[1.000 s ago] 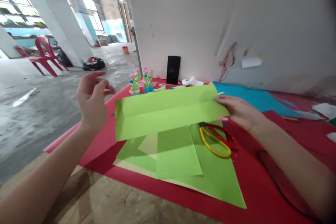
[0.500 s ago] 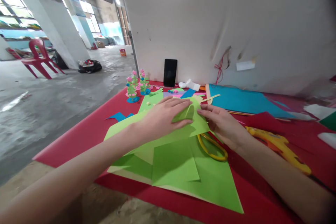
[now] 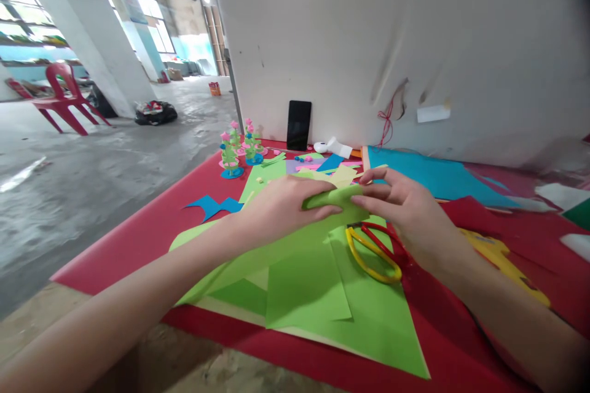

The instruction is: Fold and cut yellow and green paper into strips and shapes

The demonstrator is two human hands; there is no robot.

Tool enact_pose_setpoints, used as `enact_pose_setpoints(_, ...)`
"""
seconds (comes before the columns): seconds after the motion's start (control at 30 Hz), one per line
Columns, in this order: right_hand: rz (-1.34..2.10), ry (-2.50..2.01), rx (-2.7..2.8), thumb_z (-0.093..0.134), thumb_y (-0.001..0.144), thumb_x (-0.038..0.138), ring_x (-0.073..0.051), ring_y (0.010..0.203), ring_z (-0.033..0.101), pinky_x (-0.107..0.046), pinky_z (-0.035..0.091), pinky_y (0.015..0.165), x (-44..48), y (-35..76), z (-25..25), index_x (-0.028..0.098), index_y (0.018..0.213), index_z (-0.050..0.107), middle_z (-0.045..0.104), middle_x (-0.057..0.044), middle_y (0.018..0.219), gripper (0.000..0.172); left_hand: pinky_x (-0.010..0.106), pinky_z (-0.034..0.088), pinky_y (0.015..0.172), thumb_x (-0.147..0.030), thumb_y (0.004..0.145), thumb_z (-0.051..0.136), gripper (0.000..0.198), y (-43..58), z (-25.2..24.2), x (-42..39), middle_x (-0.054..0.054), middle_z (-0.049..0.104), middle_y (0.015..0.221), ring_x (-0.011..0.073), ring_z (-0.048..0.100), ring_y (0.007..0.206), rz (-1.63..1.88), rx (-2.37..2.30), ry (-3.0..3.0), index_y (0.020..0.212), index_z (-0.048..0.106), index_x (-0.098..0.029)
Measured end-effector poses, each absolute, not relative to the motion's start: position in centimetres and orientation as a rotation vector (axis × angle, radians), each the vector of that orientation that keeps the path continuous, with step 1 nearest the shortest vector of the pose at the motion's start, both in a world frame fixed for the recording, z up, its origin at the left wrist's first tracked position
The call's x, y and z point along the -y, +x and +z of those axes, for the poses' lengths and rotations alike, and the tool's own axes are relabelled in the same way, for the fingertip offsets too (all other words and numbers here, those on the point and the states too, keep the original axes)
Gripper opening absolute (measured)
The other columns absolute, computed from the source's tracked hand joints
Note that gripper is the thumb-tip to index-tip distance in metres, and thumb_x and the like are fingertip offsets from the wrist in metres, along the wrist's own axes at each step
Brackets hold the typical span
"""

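A sheet of light green paper (image 3: 295, 236) is raised between my hands, its far edge bent over. My left hand (image 3: 281, 206) grips it from the left, thumb on the near side and fingers behind. At the right end, my right hand (image 3: 391, 199) pinches the paper between thumb and fingers. Scissors (image 3: 375, 258) with a yellow and a red handle lie just below my right hand; their blades are mostly hidden under the paper. More green sheets (image 3: 308, 295) lie flat beneath.
Small paper trees (image 3: 232, 156) stand at the back left near blue paper scraps (image 3: 214, 206). A black phone (image 3: 298, 126) leans on the white board. Blue sheets (image 3: 415, 175) lie at the back right, with a yellow glue gun (image 3: 507, 264) in front. A red chair (image 3: 64, 98) stands away left.
The sheet's far edge has been bent over. My left hand has gone from lying flat on the paper to gripping it. My right hand has shifted slightly right, and more of the scissors shows.
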State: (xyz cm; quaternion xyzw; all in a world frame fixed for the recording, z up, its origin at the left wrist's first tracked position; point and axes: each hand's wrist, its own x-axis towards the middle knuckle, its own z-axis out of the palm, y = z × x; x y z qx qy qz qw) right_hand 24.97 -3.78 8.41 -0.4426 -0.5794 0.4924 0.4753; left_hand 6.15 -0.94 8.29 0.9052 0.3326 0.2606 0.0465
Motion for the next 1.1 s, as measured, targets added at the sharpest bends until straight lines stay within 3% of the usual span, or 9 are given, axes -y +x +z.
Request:
enact_pose_setpoints(0.17, 0.655, -1.080, 1.712, 0.064, 0.070, 0.025, -0.011, 0.072, 0.055, -0.022, 0.046, 0.063, 4.4, 25.2, 9.0, 0.026, 0.088, 0.058, 0.056, 0.003, 0.077, 0.019, 0.020, 0.032, 0.051, -0.037, 0.083, 0.047, 0.028, 6.1, 9.3, 1.7, 0.001, 0.063, 0.066, 0.0080, 0.048, 0.054, 0.867, -0.977, 2.727, 0.085, 0.065, -0.015)
enact_pose_setpoints(0.27, 0.541, -1.030, 1.812, 0.062, 0.073, 0.025, -0.012, 0.075, 0.053, -0.023, 0.045, 0.063, 4.9, 25.2, 9.5, 0.027, 0.085, 0.062, 0.056, 0.002, 0.085, 0.012, 0.020, 0.030, 0.049, -0.035, 0.084, 0.045, 0.028, 6.2, 9.8, 2.2, -0.001, 0.061, 0.062, 0.0073, 0.043, 0.051, 0.805, -0.956, 2.686, 0.087, 0.066, -0.016)
enact_pose_setpoints(0.53, 0.575, -1.010, 1.844, 0.062, 0.073, 0.027, -0.015, 0.085, 0.056, -0.025, 0.046, 0.069, 5.4, 25.0, 9.7, 0.028, 0.079, 0.064, 0.062, 0.002, 0.087, 0.006, 0.020, 0.032, 0.051, -0.034, 0.086, 0.043, 0.029, 6.3, 10.3, 3.2, -0.001, 0.061, 0.064, 0.0072, 0.044, 0.053, 0.814, -0.881, 2.622, 0.084, 0.067, -0.017)
enact_pose_setpoints(0.9, 0.794, -1.183, 1.610, 0.068, 0.065, 0.029, -0.013, 0.066, 0.060, -0.023, 0.046, 0.057, 4.1, 26.8, 10.5, 0.025, 0.066, 0.068, 0.066, 0.003, 0.069, 0.004, 0.019, 0.031, 0.046, -0.031, 0.082, 0.049, 0.027, 6.0, 11.4, 2.9, -0.001, 0.059, 0.056, 0.0070, 0.044, 0.048, 0.676, -1.001, 2.478, 0.073, 0.068, -0.015)
enact_pose_setpoints(1.1, 0.701, -1.279, 1.406, 0.070, 0.061, 0.032, -0.014, 0.071, 0.060, -0.028, 0.046, 0.071, 2.6, 29.5, 11.3, 0.026, 0.066, 0.070, 0.067, 0.001, 0.071, 0.007, 0.019, 0.023, 0.037, -0.041, 0.080, 0.049, 0.033, 4.9, 11.3, 1.4, -0.002, 0.050, 0.049, 0.0048, 0.033, 0.039, 0.595, -1.082, 2.310, 0.075, 0.069, -0.016)
